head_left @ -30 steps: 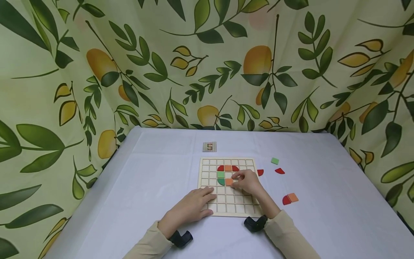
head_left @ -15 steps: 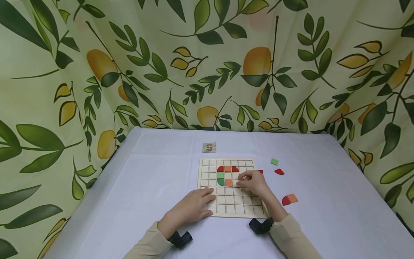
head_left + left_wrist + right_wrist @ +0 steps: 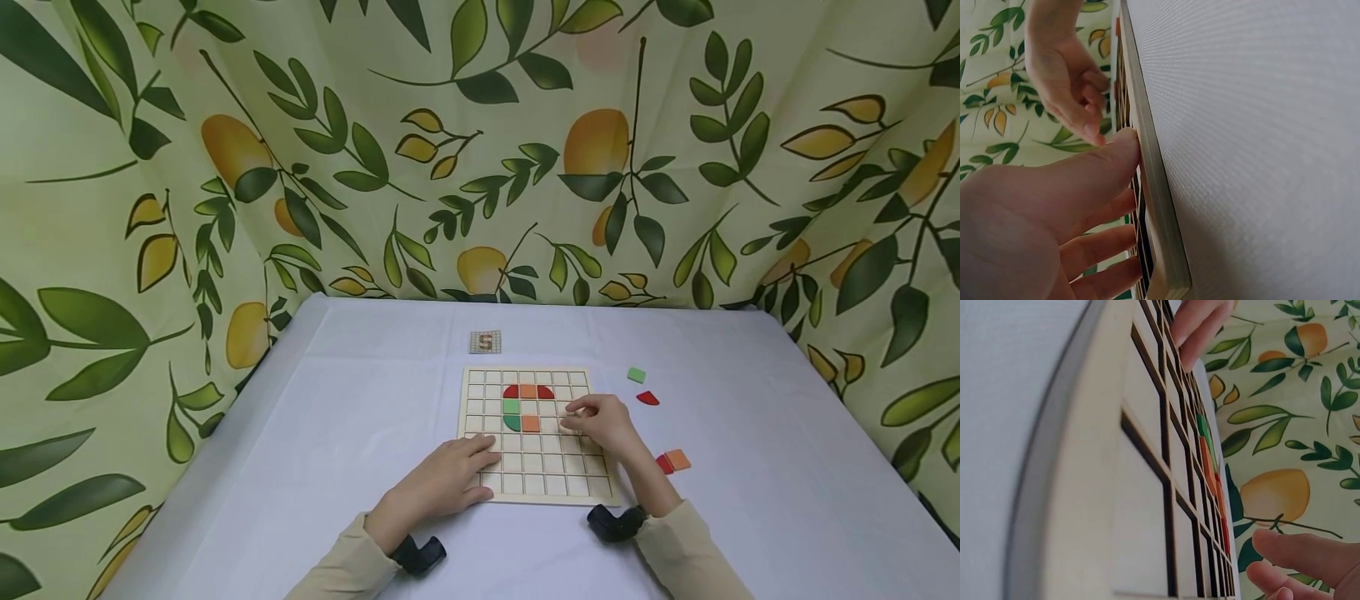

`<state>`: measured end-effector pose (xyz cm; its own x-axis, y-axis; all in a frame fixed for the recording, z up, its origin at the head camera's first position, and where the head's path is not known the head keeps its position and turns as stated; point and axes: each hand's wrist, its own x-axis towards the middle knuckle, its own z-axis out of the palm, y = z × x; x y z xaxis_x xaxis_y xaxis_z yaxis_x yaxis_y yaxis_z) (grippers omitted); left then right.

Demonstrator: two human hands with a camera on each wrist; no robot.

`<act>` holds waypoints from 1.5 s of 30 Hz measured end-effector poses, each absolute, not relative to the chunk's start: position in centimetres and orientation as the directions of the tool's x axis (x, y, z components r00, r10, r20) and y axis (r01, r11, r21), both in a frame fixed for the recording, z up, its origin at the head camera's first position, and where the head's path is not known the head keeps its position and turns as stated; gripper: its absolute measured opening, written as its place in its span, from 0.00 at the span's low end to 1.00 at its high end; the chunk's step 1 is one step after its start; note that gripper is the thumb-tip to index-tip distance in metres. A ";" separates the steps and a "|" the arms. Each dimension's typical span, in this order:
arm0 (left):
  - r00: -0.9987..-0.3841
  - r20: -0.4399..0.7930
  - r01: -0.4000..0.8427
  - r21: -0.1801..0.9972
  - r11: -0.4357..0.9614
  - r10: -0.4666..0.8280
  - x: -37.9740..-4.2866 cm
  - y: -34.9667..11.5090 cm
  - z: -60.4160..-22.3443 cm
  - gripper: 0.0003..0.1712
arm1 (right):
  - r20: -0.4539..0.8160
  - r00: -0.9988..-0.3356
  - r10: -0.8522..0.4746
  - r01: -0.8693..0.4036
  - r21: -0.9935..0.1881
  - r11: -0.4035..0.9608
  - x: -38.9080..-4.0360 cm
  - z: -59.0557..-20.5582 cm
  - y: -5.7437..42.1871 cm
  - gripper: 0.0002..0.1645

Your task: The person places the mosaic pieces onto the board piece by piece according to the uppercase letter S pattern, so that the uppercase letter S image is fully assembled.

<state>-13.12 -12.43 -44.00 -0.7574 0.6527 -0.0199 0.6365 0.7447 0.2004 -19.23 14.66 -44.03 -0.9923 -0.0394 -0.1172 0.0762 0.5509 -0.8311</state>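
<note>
A square wooden grid board [image 3: 513, 483] lies on the table. My left hand [image 3: 453, 475] rests on its near left corner, and in the left wrist view the thumb [image 3: 1116, 153] lies against the board's edge. Set in the grid are two red quarter-round tiles [image 3: 545, 392], two orange square tiles [image 3: 530, 423], a light green square tile [image 3: 512, 406] and a dark green quarter-round tile [image 3: 512, 422]. Over the board's right side hovers my right hand [image 3: 603, 423], fingers loosely bent. The right wrist view shows its fingertips [image 3: 1266, 540] holding nothing.
Right of the board lie a loose green square tile [image 3: 637, 375], a red quarter-round tile [image 3: 648, 398] and an orange square tile [image 3: 678, 459] touching another red tile [image 3: 664, 464]. A small pattern card [image 3: 485, 342] sits behind the board. Patterned cloth [image 3: 480, 167] hangs beyond the table.
My right hand has drawn away to the right from the placed tiles toward the board's right edge, now covering a red tile there. The left hand has stayed put.
</note>
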 end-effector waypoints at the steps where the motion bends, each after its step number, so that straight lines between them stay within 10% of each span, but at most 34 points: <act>1: -0.757 -0.020 0.637 0.200 0.745 0.653 -13.1 -12.4 -44.0 0.28 | -0.118 -0.992 -0.035 0.079 -0.831 0.550 -19.2 -44.0 14.8 0.15; 45: -0.761 -0.032 0.627 0.216 0.748 0.648 -13.1 -12.4 -43.9 0.28 | -0.221 -0.960 0.172 0.280 -0.777 0.563 -21.7 -44.0 20.0 0.19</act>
<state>-13.09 -12.42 -43.90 -0.7613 0.6476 -0.0319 0.6274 0.7482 0.2160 -21.74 20.01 -44.00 -0.9599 0.1720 -0.2212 0.2801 0.5633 -0.7773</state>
